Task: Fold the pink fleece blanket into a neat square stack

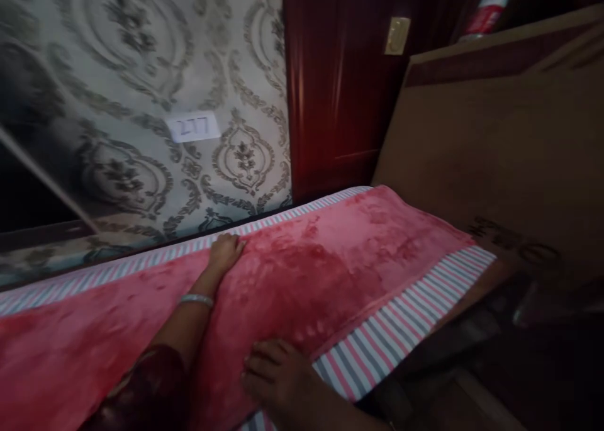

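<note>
A pink and red plush blanket (302, 280) lies spread over a striped sheet (396, 324) in white, grey and pink. My left hand (226, 251) rests palm down near the blanket's far edge, thumb apart from the bent fingers; a pale bangle circles that wrist. Closer to me, my right hand (278, 374) lies on the blanket beside its near edge. Its fingers are apart and slightly bent, with nothing visible in them.
Behind the bed stands a patterned wall with a paper label (194, 127) reading 277. A dark red wooden panel (330, 91) adjoins it. At the right leans a large cardboard box (486, 148), with a red-and-white bottle (491, 9) above it.
</note>
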Tool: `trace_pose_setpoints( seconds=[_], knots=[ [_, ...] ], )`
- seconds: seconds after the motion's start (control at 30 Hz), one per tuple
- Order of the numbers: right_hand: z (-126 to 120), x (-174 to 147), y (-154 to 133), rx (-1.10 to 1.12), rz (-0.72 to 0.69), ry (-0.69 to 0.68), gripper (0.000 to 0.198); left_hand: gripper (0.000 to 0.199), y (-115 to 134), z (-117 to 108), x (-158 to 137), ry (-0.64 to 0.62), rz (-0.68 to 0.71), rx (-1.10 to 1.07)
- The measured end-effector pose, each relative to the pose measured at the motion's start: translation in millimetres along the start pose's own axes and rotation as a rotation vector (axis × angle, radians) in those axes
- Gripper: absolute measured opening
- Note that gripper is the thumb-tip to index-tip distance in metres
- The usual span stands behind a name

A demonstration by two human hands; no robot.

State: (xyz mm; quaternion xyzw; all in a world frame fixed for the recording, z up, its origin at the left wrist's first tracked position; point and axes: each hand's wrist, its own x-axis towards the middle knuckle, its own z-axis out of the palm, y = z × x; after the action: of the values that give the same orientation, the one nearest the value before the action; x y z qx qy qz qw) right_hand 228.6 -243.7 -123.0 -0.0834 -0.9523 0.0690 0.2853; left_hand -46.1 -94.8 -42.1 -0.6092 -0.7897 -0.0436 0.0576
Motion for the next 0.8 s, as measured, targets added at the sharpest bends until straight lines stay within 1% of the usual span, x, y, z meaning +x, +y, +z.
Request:
trace_pose_setpoints(
  seconds=[0.1,0.17,0.2,0.27,0.33,0.4,0.47,0.53,0.6,0.63,0.7,0.8],
  knots=[
    [-12,1,4,0.076,-0.005,-0.066,0.023,0.045,-1,5,2,0.048,0.024,0.048],
    [-26,8,13,0.174,-0.017,-0.119,0.022,0.045,-5,6,6,0.069,0.044,0.057],
    [-35,13,20,0.203,0.002,-0.129,0.024,0.045,-7,6,9,0.063,0.052,0.045],
    [-54,23,41,0.171,0.121,-0.107,0.032,0.048,-10,4,13,0.027,0.073,-0.003],
    [-71,29,67,0.043,0.305,-0.075,0.049,0.05,-12,2,15,-0.009,0.081,-0.029],
    [-82,26,93,-0.056,0.46,-0.122,0.063,0.051,-12,0,16,-0.026,0.069,-0.013],
    [-86,16,114,-0.086,0.549,-0.22,0.069,0.05,-11,0,15,-0.028,0.057,0.015],
    [-88,3,129,-0.073,0.56,-0.298,0.071,0.05,-10,1,15,-0.022,0.058,0.025],
    [-91,-8,142,-0.075,0.545,-0.338,0.071,0.049,-10,2,15,-0.021,0.06,0.026],
    [-94,-13,150,-0.097,0.559,-0.348,0.07,0.049,-10,2,16,-0.023,0.058,0.024],
    [-106,-22,172,-0.172,0.644,-0.358,0.066,0.048,-11,2,16,-0.024,0.055,0.015],
    [-133,-40,219,-0.269,0.849,-0.356,0.062,0.047,-13,3,17,-0.024,0.051,-0.014]
  ],
)
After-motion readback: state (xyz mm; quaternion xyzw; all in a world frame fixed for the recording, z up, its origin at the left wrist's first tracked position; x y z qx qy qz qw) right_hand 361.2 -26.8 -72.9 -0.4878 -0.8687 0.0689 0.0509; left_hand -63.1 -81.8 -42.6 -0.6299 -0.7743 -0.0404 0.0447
